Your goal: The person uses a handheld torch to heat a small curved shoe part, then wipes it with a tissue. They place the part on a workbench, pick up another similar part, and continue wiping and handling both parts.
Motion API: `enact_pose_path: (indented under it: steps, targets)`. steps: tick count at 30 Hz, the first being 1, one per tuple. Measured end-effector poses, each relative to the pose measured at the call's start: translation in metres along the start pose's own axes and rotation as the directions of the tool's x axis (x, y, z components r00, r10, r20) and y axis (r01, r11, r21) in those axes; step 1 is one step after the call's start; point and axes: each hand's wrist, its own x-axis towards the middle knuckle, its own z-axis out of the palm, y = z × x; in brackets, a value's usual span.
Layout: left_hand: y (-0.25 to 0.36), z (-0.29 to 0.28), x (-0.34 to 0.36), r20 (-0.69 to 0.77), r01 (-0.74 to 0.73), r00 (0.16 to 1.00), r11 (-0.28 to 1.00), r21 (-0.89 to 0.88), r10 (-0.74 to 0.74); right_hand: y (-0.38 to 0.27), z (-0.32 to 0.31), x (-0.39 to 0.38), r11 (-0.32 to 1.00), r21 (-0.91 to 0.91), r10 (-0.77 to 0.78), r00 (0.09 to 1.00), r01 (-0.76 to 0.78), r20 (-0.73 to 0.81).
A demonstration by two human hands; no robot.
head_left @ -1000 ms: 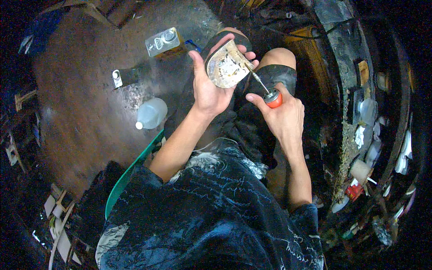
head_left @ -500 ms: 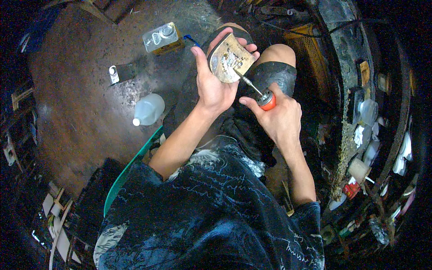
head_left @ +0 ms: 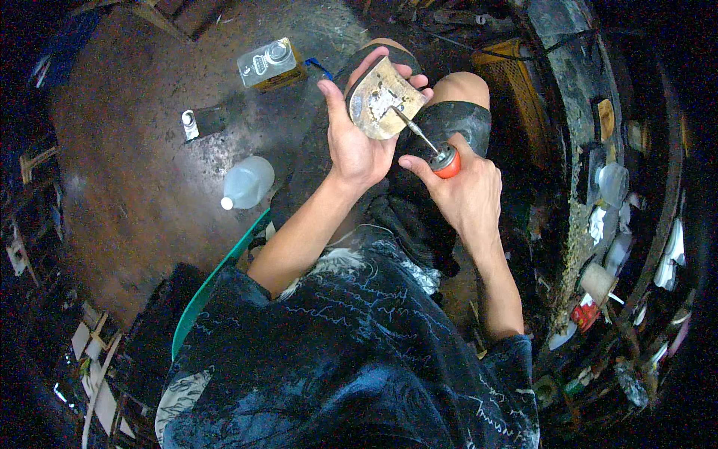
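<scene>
On the palm of my left hand [head_left: 353, 150] lies a tan shoe heel [head_left: 374, 120], D-shaped with one curved-in edge, a dark rim and whitish, worn patches on its face. The thumb stands away at its left, and the fingers come round behind its far edge. My right hand [head_left: 467, 191] is closed around a rotary tool with an orange-red collar [head_left: 449, 166]. Its thin metal shaft [head_left: 422, 138] points up and left, and the tip meets the heel's face near the middle. Most of the tool's body is hidden inside my hand.
A translucent bottle with a white cap [head_left: 250, 182] lies on the brown floor [head_left: 142, 187] at left. Beyond it stands a rectangular tin [head_left: 271, 64]. A small white-ended item [head_left: 190, 124] is farther left. At right, a cluttered ledge [head_left: 572, 247] and a yellow basket [head_left: 516, 97].
The tool's tip has shifted slightly farther up the heel's face, and the tool has tilted a little with it. My left hand and the heel have hardly moved.
</scene>
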Motion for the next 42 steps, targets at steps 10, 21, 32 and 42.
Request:
enact_pose_path:
  steps: [10, 21, 32, 42]
  targets:
    - [0.001, 0.001, -0.004, 0.021, 0.040, 0.999, 0.999, 0.000, -0.040, -0.005, 0.000, 0.005, 0.997, 0.040, 0.068, 0.997, -0.069, 0.023]
    - [-0.005, 0.000, 0.006, -0.050, -0.091, 0.995, 0.995, -0.035, 0.089, -0.002, 0.005, -0.010, 0.995, -0.029, -0.099, 0.995, 0.099, -0.003]
    - [-0.009, -0.001, 0.005, -0.002, -0.111, 0.994, 0.994, 0.007, 0.111, -0.002, -0.002, -0.003, 0.998, -0.001, -0.068, 0.995, 0.068, 0.077]
    - [-0.006, -0.003, 0.000, 0.031, -0.009, 0.999, 1.000, -0.017, 0.009, -0.006, -0.004, 0.001, 0.997, 0.069, -0.028, 0.999, 0.026, 0.026]
